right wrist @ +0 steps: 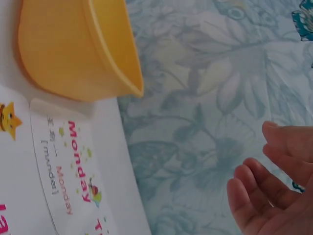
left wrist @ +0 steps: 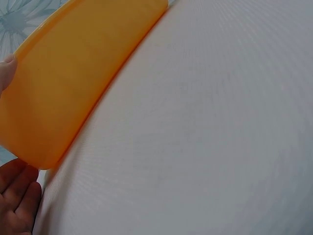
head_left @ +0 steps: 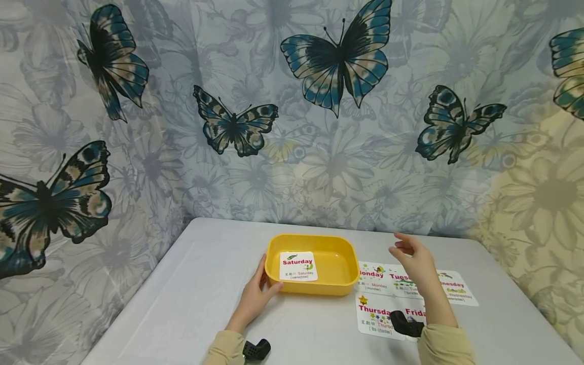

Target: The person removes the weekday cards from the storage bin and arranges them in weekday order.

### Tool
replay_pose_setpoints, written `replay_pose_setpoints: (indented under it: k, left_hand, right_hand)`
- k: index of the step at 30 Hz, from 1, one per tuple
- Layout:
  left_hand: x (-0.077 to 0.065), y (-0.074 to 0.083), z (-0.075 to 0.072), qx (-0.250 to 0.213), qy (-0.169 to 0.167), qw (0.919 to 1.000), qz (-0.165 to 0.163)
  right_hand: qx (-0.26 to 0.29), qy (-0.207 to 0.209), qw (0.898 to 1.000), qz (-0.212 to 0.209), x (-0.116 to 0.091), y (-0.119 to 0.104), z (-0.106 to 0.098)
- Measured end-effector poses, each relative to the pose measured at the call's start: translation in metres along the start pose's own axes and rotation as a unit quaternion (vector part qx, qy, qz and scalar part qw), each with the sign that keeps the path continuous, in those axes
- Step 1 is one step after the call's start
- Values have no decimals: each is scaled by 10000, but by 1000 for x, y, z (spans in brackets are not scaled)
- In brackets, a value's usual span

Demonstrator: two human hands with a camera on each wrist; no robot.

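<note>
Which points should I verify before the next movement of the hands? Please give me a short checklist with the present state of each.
1. Left hand holds the yellow tray: ok, at its left end.
2. Right hand free: ok, raised and holding nothing.
3. Saturday card inside the tray, word readable: ok.
4. Friday card fully visible: not ok, the right forearm and black wrist device cover part.
5. Monday card not touched by the tray: cannot tell, they lie too close.

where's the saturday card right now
In the head view, the Saturday card lies in the left part of the yellow tray, near the left hand.
</note>
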State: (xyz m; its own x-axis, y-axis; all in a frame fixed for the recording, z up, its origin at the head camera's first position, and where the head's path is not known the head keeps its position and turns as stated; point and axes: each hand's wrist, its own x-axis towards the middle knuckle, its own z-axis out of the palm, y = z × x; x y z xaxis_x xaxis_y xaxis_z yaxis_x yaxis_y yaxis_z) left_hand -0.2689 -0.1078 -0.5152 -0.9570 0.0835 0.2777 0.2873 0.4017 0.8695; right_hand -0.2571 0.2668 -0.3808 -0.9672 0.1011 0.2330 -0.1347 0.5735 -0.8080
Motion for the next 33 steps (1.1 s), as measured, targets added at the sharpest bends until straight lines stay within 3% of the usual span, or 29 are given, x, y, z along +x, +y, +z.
replay_pose_setpoints:
  k: [14,24,33]
  left_hand:
    - [1,0,-3,-34,51,10000,45]
    - [-1,1,-4,-32,55,9999,119]
    - [-1,1,-1,-83,21,9999,135]
  right_hand:
    - [952,-1053,9899,-23,25,-26,61]
    - [1191,-1617,9796,112,40,-40,102]
    - [1182,-1963,9733,130,40,-40,131]
